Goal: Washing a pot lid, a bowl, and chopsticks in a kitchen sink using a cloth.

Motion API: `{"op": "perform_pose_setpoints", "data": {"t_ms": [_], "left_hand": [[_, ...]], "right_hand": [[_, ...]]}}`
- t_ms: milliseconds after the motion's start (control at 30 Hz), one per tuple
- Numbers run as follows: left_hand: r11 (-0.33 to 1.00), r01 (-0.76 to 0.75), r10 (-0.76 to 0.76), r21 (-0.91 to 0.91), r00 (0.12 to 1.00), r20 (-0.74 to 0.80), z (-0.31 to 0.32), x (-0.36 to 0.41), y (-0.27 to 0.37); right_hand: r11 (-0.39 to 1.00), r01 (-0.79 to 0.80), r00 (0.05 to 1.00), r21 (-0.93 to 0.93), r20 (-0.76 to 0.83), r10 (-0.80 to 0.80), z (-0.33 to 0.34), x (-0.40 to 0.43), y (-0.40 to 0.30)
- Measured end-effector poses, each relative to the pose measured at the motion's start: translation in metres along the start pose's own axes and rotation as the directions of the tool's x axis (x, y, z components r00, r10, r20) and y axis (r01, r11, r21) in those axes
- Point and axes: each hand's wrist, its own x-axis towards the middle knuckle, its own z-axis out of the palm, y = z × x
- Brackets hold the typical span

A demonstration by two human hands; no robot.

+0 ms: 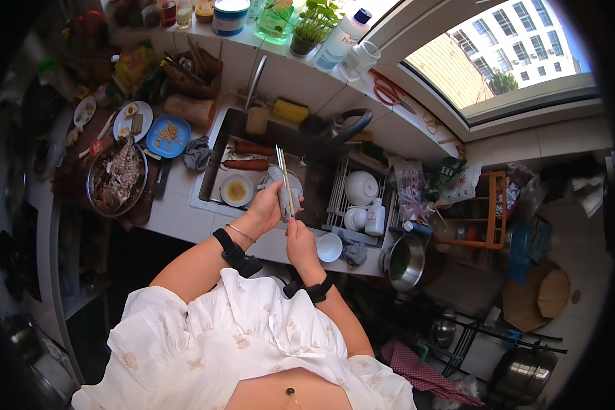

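Note:
My left hand grips a grey cloth over the front of the sink. Chopsticks stand up along the cloth, one wooden and at least one metal-looking; their exact count is hard to make out. At their near ends, my right hand pinches them. Beyond the hands lies the dark sink, with orange-red carrots and a small white dish of yellowish liquid in its left part. A bowl behind my left hand is partly hidden. Just right of my right hand, a white bowl sits on the counter edge.
Right in the sink, a dish rack holds white bowls and a white bottle. A black faucet arches behind. Left are a pan of cooked fish and a blue plate. A steel pot stands right.

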Motion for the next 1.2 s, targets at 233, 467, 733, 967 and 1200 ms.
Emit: {"op": "perform_pose_setpoints", "data": {"t_ms": [233, 467, 733, 967, 1200], "left_hand": [[0.948, -0.204, 0.202, 0.243, 0.979, 0.033, -0.041, 0.047, 0.040], [0.936, -0.301, 0.330, 0.183, 0.931, -0.158, -0.050, 0.054, 0.058], [0.952, -0.289, 0.288, -0.099, 0.957, -0.020, -0.058, 0.043, 0.045], [0.918, -0.115, 0.064, 0.380, 0.987, 0.144, -0.021, -0.012, 0.007], [0.971, -0.156, 0.170, 0.179, 0.983, -0.068, -0.026, 0.027, 0.039]], "right_hand": [[0.994, 0.044, 0.996, 0.104, 0.078, -0.053, 0.019, -0.021, 0.008], [0.905, -0.250, 0.930, 0.344, 0.346, 0.126, 0.008, -0.022, 0.006], [0.749, -0.342, 0.914, 0.567, 0.385, 0.126, 0.003, -0.004, -0.002], [0.793, -0.312, 0.920, 0.523, 0.375, 0.114, 0.018, 0.020, 0.004], [0.720, -0.466, 0.833, 0.514, 0.529, 0.162, 0.014, 0.003, 0.001]]}}
